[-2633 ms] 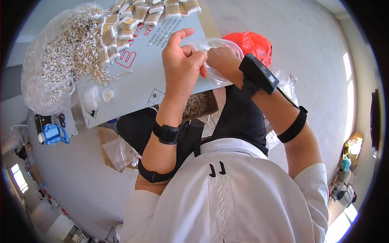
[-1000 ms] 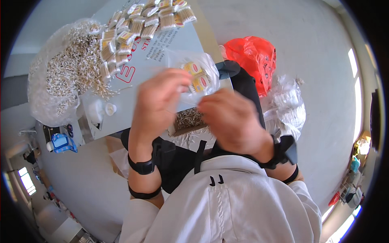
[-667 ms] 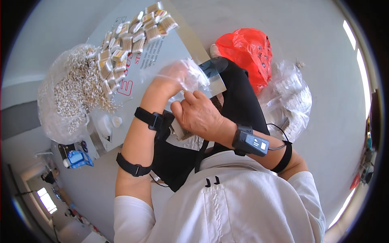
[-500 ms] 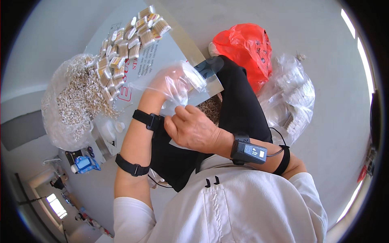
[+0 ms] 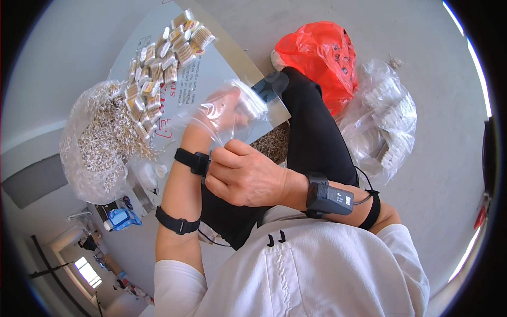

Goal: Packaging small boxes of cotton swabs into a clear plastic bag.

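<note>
My left hand [image 5: 215,112] is inside a clear plastic bag [image 5: 208,129], its fingers curled around a white bundle [image 5: 252,101]. Plastic glare keeps me from making out what the bundle is. Below it, my right hand [image 5: 245,174] is closed in a pinch on the lower edge of the bag, drawing the film taut by my left wrist. Many small packs of cotton swabs [image 5: 170,55] are heaped on the grey printed board [image 5: 211,68] beyond my left hand. Left of them, a large clear bag bulges with loose cotton swabs [image 5: 103,132].
A red plastic bag [image 5: 319,63] lies beyond my black-trousered leg [image 5: 317,127]. Beside it is a clear bag of white packs [image 5: 383,121]. Loose brown sticks [image 5: 272,142] show under the board's near edge. A blue packet [image 5: 122,218] lies at lower left.
My right hand has shifted slightly left and downward, stretching the bag's edge. My left hand stays in the bag with the white bundle. The whole view has turned slightly.
</note>
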`<state>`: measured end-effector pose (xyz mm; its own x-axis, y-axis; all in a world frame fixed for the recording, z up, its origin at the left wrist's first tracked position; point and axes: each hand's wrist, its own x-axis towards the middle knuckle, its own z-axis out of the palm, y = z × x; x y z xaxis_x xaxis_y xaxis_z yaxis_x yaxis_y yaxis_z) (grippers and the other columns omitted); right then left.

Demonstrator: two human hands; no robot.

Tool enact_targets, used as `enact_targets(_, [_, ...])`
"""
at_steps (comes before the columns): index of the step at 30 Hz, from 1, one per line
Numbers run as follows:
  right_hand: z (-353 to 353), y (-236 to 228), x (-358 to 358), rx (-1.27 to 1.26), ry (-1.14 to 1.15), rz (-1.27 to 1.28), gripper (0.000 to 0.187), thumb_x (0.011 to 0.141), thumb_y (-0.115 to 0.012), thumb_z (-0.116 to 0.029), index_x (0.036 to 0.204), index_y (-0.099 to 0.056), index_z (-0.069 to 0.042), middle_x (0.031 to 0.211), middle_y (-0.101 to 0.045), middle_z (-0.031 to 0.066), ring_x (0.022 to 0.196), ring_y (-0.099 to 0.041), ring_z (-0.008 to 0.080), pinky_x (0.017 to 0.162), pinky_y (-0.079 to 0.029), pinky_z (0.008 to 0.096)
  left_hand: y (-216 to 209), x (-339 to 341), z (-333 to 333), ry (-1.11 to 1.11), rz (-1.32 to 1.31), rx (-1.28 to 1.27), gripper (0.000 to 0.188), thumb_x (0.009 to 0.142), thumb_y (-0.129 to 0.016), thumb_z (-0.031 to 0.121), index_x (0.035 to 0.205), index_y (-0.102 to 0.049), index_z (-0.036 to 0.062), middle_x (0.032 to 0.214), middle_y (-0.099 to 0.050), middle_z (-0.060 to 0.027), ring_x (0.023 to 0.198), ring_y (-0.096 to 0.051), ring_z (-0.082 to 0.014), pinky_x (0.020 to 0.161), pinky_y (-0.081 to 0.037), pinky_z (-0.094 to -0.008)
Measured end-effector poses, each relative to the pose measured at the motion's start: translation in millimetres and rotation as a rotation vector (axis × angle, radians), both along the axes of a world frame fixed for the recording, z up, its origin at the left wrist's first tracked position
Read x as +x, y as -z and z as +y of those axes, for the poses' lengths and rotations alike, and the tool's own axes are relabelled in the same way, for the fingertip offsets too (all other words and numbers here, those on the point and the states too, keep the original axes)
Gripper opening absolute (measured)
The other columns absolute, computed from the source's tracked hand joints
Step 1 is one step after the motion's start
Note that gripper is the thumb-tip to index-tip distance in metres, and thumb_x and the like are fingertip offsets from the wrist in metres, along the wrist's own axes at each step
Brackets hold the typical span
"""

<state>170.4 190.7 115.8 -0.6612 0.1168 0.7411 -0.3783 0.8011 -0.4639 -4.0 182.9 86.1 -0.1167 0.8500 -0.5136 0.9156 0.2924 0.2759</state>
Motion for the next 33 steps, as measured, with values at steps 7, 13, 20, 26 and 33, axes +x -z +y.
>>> enact_targets(7, [7.6,-7.3,-10.7,-0.073,-0.099,0.034,0.024,0.055,-0.062,-0.013,0.075,-0.054,-0.003,0.072,-0.051,0.0045,0.077,-0.050,0.0209,0.067,-0.041,0.0316,-9.8,-3.2,2.4,-0.027,-0.004,0.057,0.038,0.085,-0.066,0.024,0.109,-0.054,-0.0026,0.107,-0.061,-0.0199,0.098,-0.059,-0.0332,0.086,-0.048,-0.0391])
enact_targets(13, [40.9,-13.4,-9.5,0.000,0.084,-0.038,0.026,0.057,-0.064,-0.014,0.081,-0.059,-0.006,0.079,-0.055,0.0015,0.084,-0.053,0.0194,0.070,-0.041,0.0312,-92.9,-24.1,-45.1,-0.117,-0.510,0.483,0.023,0.091,-0.055,0.011,0.107,-0.061,-0.0039,0.096,-0.066,-0.0143,0.091,-0.064,-0.0237,0.083,-0.051,-0.0322])
enact_targets(20, [52.1,-20.7,-7.7,0.038,0.050,-0.046,0.033,0.051,-0.064,-0.015,0.082,-0.063,-0.004,0.080,-0.063,0.0049,0.075,-0.054,0.0220,0.063,-0.040,0.0317,3.0,-168.2,-140.6,-1.113,-0.219,0.670,0.024,0.088,-0.062,0.013,0.105,-0.062,-0.0040,0.098,-0.067,-0.0179,0.079,-0.066,-0.0226,0.073,-0.053,-0.0317])
enact_targets(26, [63.4,-27.9,-3.7,0.010,0.035,-0.195,0.032,0.051,-0.065,-0.011,0.082,-0.065,-0.003,0.076,-0.063,0.0060,0.071,-0.050,0.0233,0.061,-0.039,0.0341,87.3,-238.8,-98.6,-0.905,0.458,0.656,0.061,0.077,-0.073,0.029,0.127,-0.051,0.0010,0.118,-0.058,-0.0245,0.110,-0.054,-0.0389,0.096,-0.043,-0.0440])
enact_targets(33, [62.2,-27.9,-6.5,0.008,0.055,-0.233,0.031,0.051,-0.068,-0.005,0.082,-0.065,-0.003,0.076,-0.064,0.0061,0.070,-0.050,0.0231,0.060,-0.039,0.0338,104.6,-250.9,-81.5,-1.109,0.534,0.506,0.060,0.076,-0.067,0.021,0.130,-0.048,0.0018,0.119,-0.056,-0.0238,0.116,-0.048,-0.0430,0.101,-0.036,-0.0476])
